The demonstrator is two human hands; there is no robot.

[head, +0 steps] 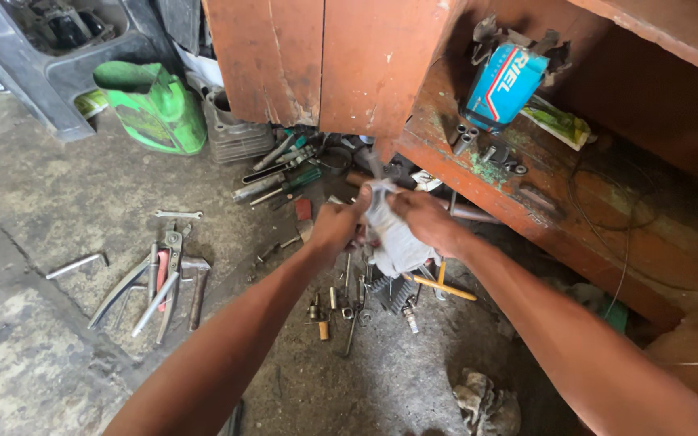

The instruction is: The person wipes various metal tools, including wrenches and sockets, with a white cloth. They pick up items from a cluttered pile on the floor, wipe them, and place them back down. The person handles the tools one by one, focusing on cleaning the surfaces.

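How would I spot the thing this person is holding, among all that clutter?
Start at the long reddish wooden shelf on the right and look just off its front edge, above the concrete floor. There the left hand and right hand grip a crumpled pale grey cloth rag. It is soft and light, unlike the metal tools scattered below.

Stained grey concrete floor (34, 202) beneath a worn reddish wooden workbench (478, 173), dim daylight.

arms: 2, bare | sleeves: none visible | left hand (334, 226), right hand (423, 220): ungloved
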